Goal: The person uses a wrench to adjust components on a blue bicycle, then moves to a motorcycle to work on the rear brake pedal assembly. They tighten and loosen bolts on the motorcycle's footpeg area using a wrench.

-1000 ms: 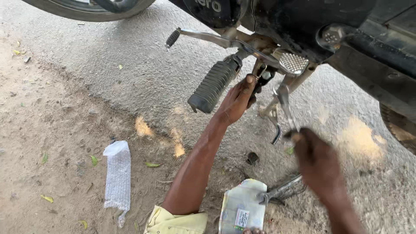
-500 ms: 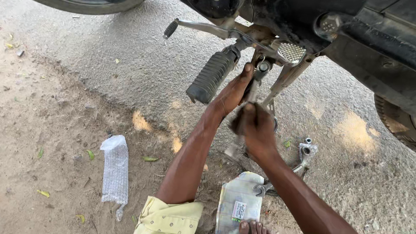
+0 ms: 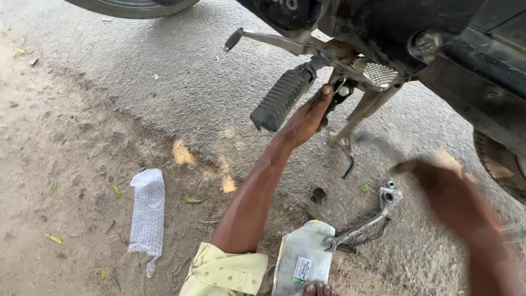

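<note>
While the left hand [image 3: 307, 118] is pressing, fingers together, against the bracket [image 3: 341, 90] beside one footpeg [image 3: 282, 98], the right hand [image 3: 446, 192] is blurring, its hold unreadable. One metal lever [image 3: 364, 222] is lying near, open ground spreading left.

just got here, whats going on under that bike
A person is at work low beside a motorcycle on the road. Their left hand reaches up to the bracket by the black footrest. The right hand is blurred in mid-air, and it holds nothing that I can make out. A loose metal lever and a plastic packet lie on the ground.
</note>
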